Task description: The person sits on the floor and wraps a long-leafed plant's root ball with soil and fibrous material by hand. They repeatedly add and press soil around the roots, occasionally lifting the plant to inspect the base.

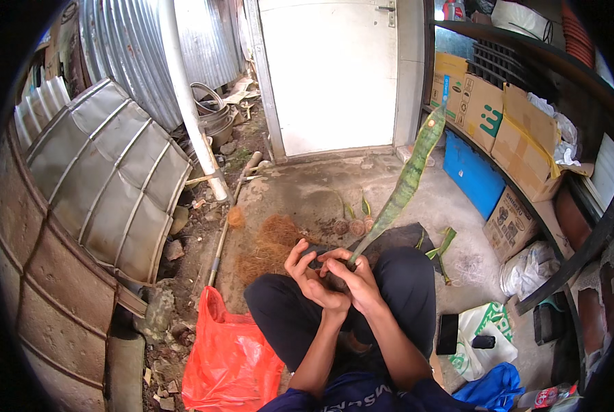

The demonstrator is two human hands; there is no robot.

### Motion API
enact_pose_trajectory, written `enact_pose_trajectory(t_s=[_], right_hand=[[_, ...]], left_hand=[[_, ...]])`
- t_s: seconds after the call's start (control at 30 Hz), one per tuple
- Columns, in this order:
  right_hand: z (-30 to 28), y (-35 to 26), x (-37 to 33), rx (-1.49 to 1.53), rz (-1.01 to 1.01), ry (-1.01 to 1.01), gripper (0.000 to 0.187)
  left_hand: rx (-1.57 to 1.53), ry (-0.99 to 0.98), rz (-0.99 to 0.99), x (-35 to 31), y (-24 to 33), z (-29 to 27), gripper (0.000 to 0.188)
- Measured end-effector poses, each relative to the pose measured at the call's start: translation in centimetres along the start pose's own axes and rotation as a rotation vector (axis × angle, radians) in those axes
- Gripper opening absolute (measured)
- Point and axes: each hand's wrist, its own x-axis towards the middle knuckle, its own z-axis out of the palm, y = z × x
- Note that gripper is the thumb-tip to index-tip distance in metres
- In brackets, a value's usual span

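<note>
A tall snake plant leaf (408, 180), green with yellow edges, slants up to the right from between my hands. Its dark root ball (336, 280) is mostly covered by my fingers, just above my lap. My left hand (315, 283) cups the ball from the left, fingers curved and slightly apart. From the right, my right hand (360, 283) closes round the ball at the foot of the leaf. Beyond my knees lies a loose heap of brown coconut fibre (274, 242). Small round balls (357, 227) with short green shoots sit on the concrete nearby.
A red plastic bag (231, 353) lies by my left leg. Cut leaf pieces (445, 248) lie beyond my right knee. A phone (448, 334) and a white-green bag (482, 323) are at right, beside a shelf with cardboard boxes (482, 113). A long-handled tool (226, 226) lies left.
</note>
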Motion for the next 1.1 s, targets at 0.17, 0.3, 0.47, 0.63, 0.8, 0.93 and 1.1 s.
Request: enact_pose_trajectory(t_s=[0.17, 0.3, 0.47, 0.63, 0.8, 0.93, 1.1], right_hand=[[-0.1, -0.7, -0.8, 0.035, -0.024, -0.007, 0.021], [-0.6, -0.8, -1.2, 0.012, -0.042, -0.005, 0.021], [-0.5, -1.1, -1.5, 0.004, -0.073, 0.008, 0.021], [0.0, -1.3, -2.0, -0.031, -0.106, 0.047, 0.018], [-0.6, -2.7, -2.2, -0.165, -0.150, 0.025, 0.013], [-1.6, -5.2, -1.4, -0.046, -0.119, 0.024, 0.014], [-0.8, -8.6, 1.0, 0.018, -0.055, 0.042, 0.012]], left_hand=[[0.004, -0.023, 0.025, 0.3, 1.0, 0.6, 0.032], [-0.031, -0.050, -0.007, 0.1, 1.7, 0.6, 0.035], [0.007, 0.010, -0.024, -0.1, 2.2, 1.4, 0.044], [-0.057, 0.051, -0.033, -0.1, 2.8, 1.6, 0.046], [-0.131, 0.088, -0.023, 0.0, 3.5, 2.5, 0.045], [-0.254, 0.068, -0.036, 1.4, 4.0, 5.1, 0.043], [-0.353, 0.121, -0.038, 3.9, 3.5, 7.9, 0.045]])
